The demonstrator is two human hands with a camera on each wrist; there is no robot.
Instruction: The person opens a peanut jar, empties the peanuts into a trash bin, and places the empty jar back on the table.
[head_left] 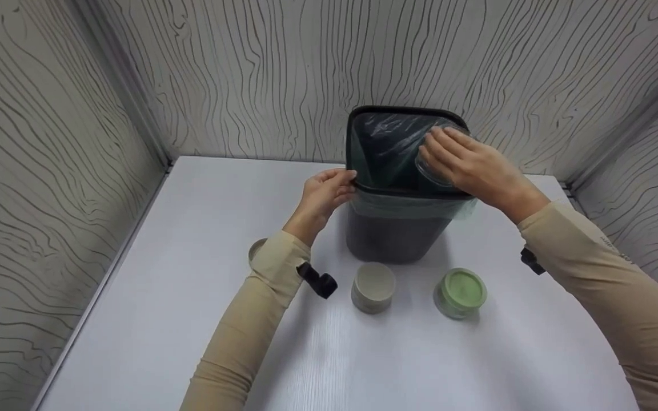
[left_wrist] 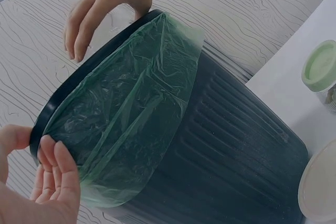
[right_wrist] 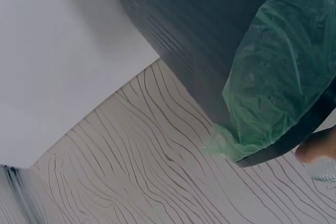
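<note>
A dark trash bin [head_left: 394, 231] stands near the back edge of the table, lined with a thin green bag [left_wrist: 131, 114] folded over its rim. My left hand [head_left: 327, 194] pinches the bin's left front rim between thumb and fingers. Over the right side of the bin's mouth, my right hand [head_left: 466, 165] grips a clear round container [head_left: 429, 171], its fingers bent over the top. Only a ridged, see-through edge of that container shows in the right wrist view; the hand covers much of it.
In front of the bin are a pale jar [head_left: 373, 288] and a jar with a green lid [head_left: 461, 292]. Part of a round beige-rimmed item [head_left: 256, 249] shows beside my left sleeve. Wood-patterned walls [head_left: 249, 74] close off the back and sides.
</note>
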